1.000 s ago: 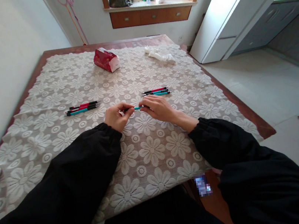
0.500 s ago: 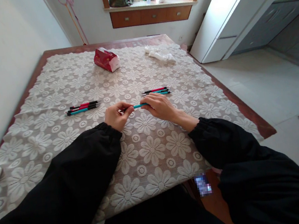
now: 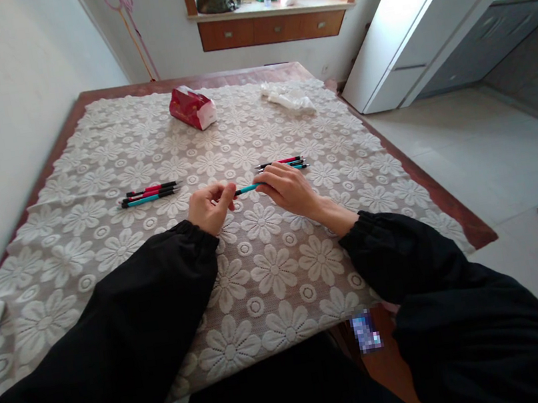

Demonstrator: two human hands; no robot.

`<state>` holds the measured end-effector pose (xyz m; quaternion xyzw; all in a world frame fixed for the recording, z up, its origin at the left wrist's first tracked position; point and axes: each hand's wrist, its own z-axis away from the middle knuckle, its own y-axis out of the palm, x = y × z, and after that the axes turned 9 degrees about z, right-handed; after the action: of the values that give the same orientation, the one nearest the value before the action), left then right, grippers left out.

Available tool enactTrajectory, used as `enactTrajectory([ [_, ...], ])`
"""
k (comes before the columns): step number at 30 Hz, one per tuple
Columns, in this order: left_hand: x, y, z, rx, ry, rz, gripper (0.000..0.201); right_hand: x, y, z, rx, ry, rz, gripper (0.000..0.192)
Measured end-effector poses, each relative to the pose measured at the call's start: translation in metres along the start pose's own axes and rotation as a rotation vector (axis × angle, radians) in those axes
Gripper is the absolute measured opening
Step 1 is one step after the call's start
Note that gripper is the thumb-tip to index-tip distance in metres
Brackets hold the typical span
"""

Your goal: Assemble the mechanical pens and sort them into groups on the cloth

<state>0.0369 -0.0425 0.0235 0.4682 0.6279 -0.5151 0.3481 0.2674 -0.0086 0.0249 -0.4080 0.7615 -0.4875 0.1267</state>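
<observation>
Between my two hands, just above the tablecloth, is a blue and black pen (image 3: pixel 247 189). My left hand (image 3: pixel 212 206) pinches its black end between thumb and fingers. The fingers of my right hand (image 3: pixel 288 188) are closed on its blue end, which they partly hide. Beyond my right hand lie several pens (image 3: pixel 283 161), red-and-black and blue, side by side; the hand covers part of them. To the left of my left hand rests another group of pens (image 3: pixel 149 194), red, black and blue, lying roughly parallel.
A lace tablecloth (image 3: pixel 230 345) with flower patterns covers the wooden table. Toward the far side are a red tissue pack (image 3: pixel 192 108) and a crumpled white plastic bag (image 3: pixel 289 99). A white wall is at the left; a white fridge (image 3: pixel 402 13) stands beyond the right edge.
My left thumb and fingers have shifted slightly along the pen, and more of its black part shows between my hands. My right hand has barely moved. The pen groups stay in place.
</observation>
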Motion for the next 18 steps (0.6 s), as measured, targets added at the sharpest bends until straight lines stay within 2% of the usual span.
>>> enactTrajectory([
  [5, 0.0, -0.001, 0.0, -0.018, -0.01, -0.066, 0.064, 0.0, 0.0, 0.001, -0.047, 0.03, -0.052, 0.029],
  [10, 0.006, -0.002, -0.004, -0.094, -0.023, 0.036, 0.063, -0.004, 0.004, 0.003, -0.082, 0.083, -0.143, 0.027],
  [15, 0.016, -0.004, -0.008, -0.129, -0.039, 0.089, 0.063, -0.006, 0.004, 0.003, -0.076, 0.065, -0.104, 0.022],
  [18, 0.019, -0.005, -0.009, -0.146, -0.038, 0.128, 0.063, -0.007, 0.004, 0.002, -0.104, 0.085, -0.097, 0.025],
])
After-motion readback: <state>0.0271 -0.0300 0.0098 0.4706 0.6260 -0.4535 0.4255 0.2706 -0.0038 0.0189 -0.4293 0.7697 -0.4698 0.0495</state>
